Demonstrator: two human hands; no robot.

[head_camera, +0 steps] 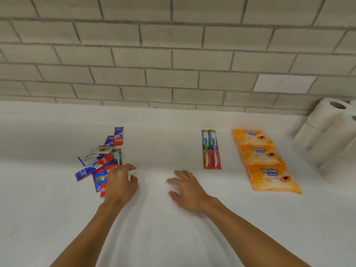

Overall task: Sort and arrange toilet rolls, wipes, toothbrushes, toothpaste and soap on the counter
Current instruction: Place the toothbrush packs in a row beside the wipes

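A loose pile of red and blue toothpaste boxes (pixel 100 170) lies at the left of the white counter (pixel 173 237), with a white soap box (pixel 94 155) on top and a packed toothbrush (pixel 117 156) at its right edge. My left hand (pixel 121 185) hovers over the pile's right side, fingers curled and holding nothing. My right hand (pixel 189 191) rests spread on the bare counter nearby. Two packed toothbrushes (pixel 211 149) lie side by side at centre right. Three orange wipes packs (pixel 264 158) overlap in a column. White toilet rolls (pixel 331 130) are stacked at the far right.
A grey brick wall (pixel 173 54) runs along the back of the counter. One white tile (pixel 285 83) is set into it above the toilet rolls.
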